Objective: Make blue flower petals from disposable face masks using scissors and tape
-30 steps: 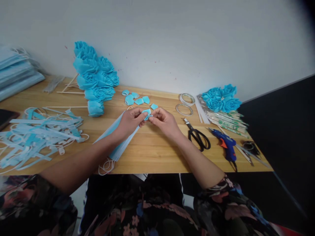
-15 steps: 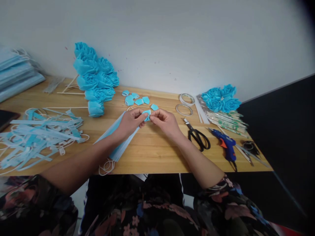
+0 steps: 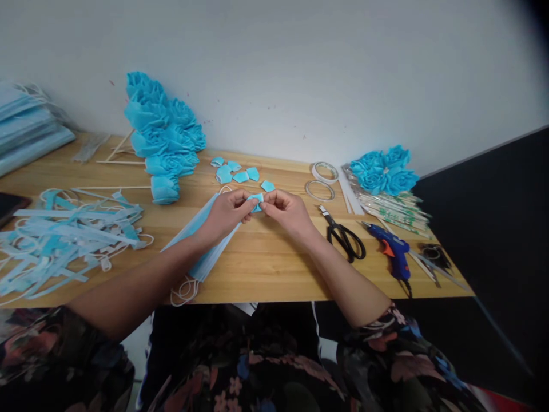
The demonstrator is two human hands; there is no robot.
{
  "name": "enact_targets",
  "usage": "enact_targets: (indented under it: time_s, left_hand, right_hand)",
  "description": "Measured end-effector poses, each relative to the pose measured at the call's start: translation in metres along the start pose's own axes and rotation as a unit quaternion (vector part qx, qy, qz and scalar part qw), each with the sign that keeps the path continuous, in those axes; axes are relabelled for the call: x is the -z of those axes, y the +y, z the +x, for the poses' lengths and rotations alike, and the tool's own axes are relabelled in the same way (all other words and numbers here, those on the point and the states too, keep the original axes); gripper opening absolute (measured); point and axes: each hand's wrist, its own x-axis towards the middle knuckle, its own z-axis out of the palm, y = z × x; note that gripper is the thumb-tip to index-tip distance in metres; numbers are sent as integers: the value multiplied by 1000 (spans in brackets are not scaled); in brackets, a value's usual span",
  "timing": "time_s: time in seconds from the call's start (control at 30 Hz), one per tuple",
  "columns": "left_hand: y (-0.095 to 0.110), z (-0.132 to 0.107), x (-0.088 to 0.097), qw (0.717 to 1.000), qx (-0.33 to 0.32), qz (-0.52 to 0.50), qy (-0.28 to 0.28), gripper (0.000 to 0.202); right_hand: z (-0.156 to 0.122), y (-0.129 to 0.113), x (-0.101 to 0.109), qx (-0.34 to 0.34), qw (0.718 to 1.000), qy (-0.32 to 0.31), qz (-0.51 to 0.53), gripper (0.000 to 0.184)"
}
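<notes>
My left hand (image 3: pixel 225 216) and right hand (image 3: pixel 288 213) both pinch a small piece (image 3: pixel 256 198) between thumb and fingers, near the far end of the mask (image 3: pixel 203 264). My fingertips cover much of the piece, so I can't make out its whole shape; what shows is bright blue with a paler edge. My left arm hides part of the mask. Beneath the mask is the table (image 3: pixel 270 269), light, grained wood. Right of the mask lie scissors (image 3: pixel 336 225); left of it, scraps (image 3: pixel 72 229) and a dark object (image 3: pixel 11 207), cut off and unclear. Beyond it all stands a greyish wall (image 3: pixel 274 63), lightly specked.
</notes>
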Motion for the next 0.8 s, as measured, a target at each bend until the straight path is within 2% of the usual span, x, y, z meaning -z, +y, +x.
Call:
enact_targets:
  time_s: [0.23,0.43,0.63,0.8]
  left_hand:
    - [-5,2,1,1000,-23,21,-2,18]
    - [-8,3,1,1000,-7,11,-1,17]
    - [0,-1,0,1000,5,23,-10,19]
    - [6,-3,-1,999,8,-5,-36,24]
  right_hand:
    - [1,3,-1,-8,1000,-8,3,25]
    - [-1,1,3,-17,1000,-23,-8,30]
    - [1,5,4,-18,1000,-20,-8,31]
    - [3,11,6,-4,1000,7,-12,29]
